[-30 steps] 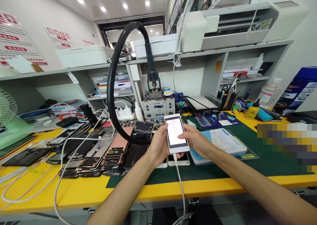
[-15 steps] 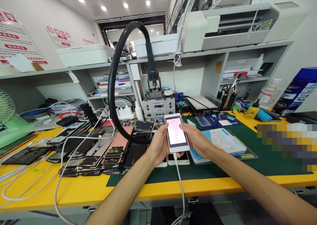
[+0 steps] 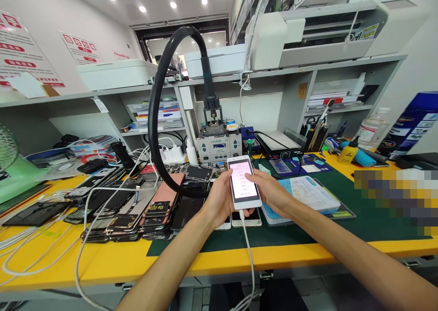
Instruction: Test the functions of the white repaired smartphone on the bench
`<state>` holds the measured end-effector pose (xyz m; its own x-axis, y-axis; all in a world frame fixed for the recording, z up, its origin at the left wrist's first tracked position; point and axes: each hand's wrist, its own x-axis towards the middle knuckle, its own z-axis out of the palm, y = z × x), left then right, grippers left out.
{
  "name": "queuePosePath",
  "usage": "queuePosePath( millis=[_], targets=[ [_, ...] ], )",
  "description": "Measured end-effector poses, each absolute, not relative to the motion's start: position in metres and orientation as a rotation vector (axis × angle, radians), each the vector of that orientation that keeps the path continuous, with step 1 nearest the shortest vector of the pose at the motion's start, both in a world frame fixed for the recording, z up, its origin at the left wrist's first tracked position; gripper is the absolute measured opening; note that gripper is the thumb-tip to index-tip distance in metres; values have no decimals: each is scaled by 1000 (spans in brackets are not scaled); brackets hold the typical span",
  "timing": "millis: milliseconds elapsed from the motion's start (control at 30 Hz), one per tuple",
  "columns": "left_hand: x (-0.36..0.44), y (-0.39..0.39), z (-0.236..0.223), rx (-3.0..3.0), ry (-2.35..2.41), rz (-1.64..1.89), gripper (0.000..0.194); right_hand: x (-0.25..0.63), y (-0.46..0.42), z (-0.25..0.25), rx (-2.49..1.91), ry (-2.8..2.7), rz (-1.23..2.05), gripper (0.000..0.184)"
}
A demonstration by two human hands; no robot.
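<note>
A white smartphone (image 3: 243,183) with a lit screen is held upright over the bench, tilted toward me. My left hand (image 3: 219,197) grips its left edge, the thumb along the side. My right hand (image 3: 268,188) holds the right edge, and its thumb lies over the screen. Lines of text show on the display, too small to read. A white charging cable (image 3: 247,242) runs from the phone's bottom end down past the bench edge. Beneath it another phone (image 3: 251,219) lies on the green mat (image 3: 212,247), partly hidden by my hands.
Stacks of phone screens (image 3: 159,210) lie left of the mat. Behind my hands stands a hot air station (image 3: 219,149) with a thick black hose (image 3: 155,114). A blue plastic case (image 3: 303,197) is at right. Loose white cables (image 3: 37,251) cross the yellow bench (image 3: 119,267).
My right thumb has shifted slightly left and down over the screen. The text on the display sits a little differently. Both hands keep their hold on the phone.
</note>
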<state>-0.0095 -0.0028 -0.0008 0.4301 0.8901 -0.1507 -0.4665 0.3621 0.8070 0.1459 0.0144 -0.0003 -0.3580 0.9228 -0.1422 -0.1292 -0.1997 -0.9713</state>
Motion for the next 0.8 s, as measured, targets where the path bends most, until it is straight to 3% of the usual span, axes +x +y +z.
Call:
queuePosePath(
  millis=[400,633,800],
  targets=[
    [-11,-1,-3,768,641,952,54,147,15,-1,-1030,-1291,1655,39],
    [-10,-2,-2,781,635,956,55,151,11,4,-848,-1394,1728,68],
    [-10,-2,-2,792,633,946,57,150,10,5,-865,-1345,1739,60]
  ],
)
